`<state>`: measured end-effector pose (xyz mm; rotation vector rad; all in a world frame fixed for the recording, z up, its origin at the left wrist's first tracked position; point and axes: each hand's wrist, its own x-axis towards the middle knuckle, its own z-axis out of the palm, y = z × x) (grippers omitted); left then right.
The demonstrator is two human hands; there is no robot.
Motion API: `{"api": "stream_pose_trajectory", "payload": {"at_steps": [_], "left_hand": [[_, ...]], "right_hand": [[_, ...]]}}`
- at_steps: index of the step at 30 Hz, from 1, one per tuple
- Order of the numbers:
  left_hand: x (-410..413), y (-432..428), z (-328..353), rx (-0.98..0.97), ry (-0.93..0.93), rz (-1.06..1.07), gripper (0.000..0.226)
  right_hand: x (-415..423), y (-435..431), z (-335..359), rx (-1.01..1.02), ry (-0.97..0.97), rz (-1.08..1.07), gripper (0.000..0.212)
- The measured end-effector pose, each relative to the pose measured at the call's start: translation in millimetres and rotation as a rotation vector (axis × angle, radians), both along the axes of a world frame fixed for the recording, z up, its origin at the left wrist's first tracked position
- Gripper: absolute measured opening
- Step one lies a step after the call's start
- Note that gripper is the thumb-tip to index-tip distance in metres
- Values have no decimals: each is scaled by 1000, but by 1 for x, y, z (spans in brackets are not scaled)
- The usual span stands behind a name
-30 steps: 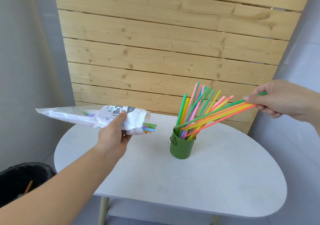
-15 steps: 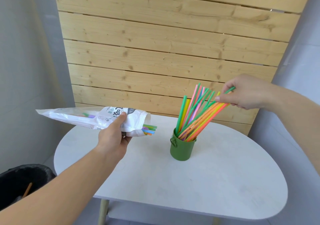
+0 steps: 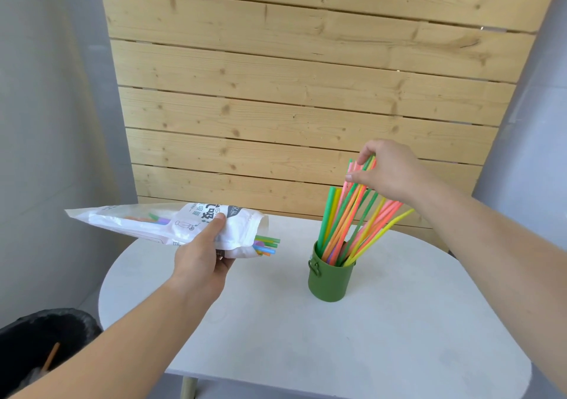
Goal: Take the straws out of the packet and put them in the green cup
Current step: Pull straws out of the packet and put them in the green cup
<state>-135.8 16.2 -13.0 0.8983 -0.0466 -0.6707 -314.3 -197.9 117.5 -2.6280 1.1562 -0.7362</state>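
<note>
A green cup (image 3: 331, 282) stands on the white table (image 3: 306, 337), right of centre. Several coloured straws (image 3: 346, 223) stand in it, fanned to the right. My right hand (image 3: 386, 174) pinches the top ends of a bundle of these straws above the cup. My left hand (image 3: 199, 263) holds a white plastic packet (image 3: 171, 223) level above the table's left side. The ends of a few straws (image 3: 266, 244) stick out of the packet's open mouth, pointing toward the cup.
A wooden slat panel (image 3: 306, 91) rises behind the table. A black-lined bin (image 3: 40, 343) sits on the floor at the lower left. Grey walls stand on both sides. The table's front edge is near the bottom of the view.
My right hand has swung the straw bundle leftward and upright, from a low slant on the right to nearly standing in the cup. The left hand and packet have hardly moved.
</note>
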Motion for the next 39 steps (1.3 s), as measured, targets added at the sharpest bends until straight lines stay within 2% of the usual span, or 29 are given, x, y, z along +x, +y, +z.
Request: {"api": "stream_pose_trajectory", "payload": {"at_steps": [2,6,8,11,19,22,25,26,28,31,33,36,39], "left_hand": [[1,0,0,-3,-4,-2,17],[2,0,-1,-8,-8,-8,17],[3,0,-2,-9,-8,-8,18],[1,0,-1,-8,-5,-7,16],[-2,-1,1,-21,-3,-24,17],[-3,0,3,-30,3,-26,18],[-5,0,5,-39,3,-27,16],[-6,0,6,-44,2,-27,16],[-10,0,10,-48,-1,-17,21],[-18,-2,14,-40,-15,-1,29],[-24,-4,16,-26,-27,16,33],[-34,-6,18,-3,-47,43,37],[-41,-8,19,9,-60,58,35]], "right_hand": [[3,-2,-8,-55,-4,17,36],[4,-1,-20,-262,159,-1,50],[4,1,-21,-248,210,-12,56],[4,2,-20,-190,178,-23,65],[4,2,-16,-180,219,-19,58],[1,12,-13,-268,48,-9,59],[-2,40,-17,-495,-303,103,37],[-3,53,-21,-490,-377,149,30],[-1,78,-37,-238,-391,199,28],[8,110,-69,369,-331,155,37],[14,124,-89,687,-383,129,38],[20,135,-104,896,-520,129,38],[23,139,-107,992,-629,103,35]]}}
